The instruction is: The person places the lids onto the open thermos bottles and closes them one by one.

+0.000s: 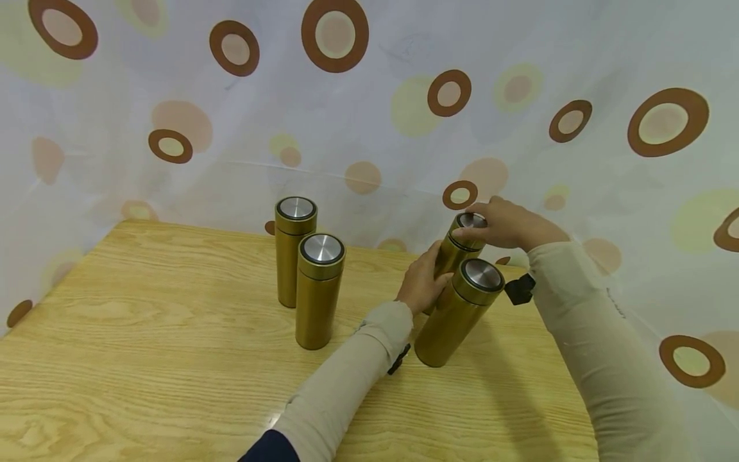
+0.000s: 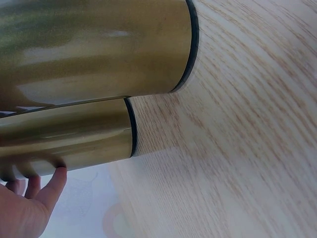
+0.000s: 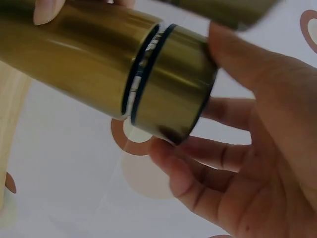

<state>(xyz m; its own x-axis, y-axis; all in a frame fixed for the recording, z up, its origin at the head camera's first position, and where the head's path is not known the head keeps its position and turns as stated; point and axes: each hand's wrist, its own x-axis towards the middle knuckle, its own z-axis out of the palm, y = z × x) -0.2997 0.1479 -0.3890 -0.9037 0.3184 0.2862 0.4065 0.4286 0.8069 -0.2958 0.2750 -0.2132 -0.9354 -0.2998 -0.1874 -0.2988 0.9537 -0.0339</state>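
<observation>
At the right of the head view, a gold thermos flask [image 1: 448, 258] stands at the back of the table. My left hand [image 1: 420, 282] grips its body, and fingers [image 2: 52, 191] curl against the gold wall in the left wrist view. My right hand [image 1: 508, 223] holds the flask's lid [image 3: 173, 82] by the rim from above. Between lid and body runs a narrow gap with a silvery neck [image 3: 141, 74] showing. Directly in front, close to my left fingers, is another gold flask [image 1: 453, 324] with its lid on.
Two more lidded gold flasks, a rear one [image 1: 287, 263] and a front one [image 1: 317, 308], stand side by side left of my hands on the wooden table [image 1: 173, 359]. Behind the table's back edge hangs a white sheet [image 1: 375, 128] patterned with circles.
</observation>
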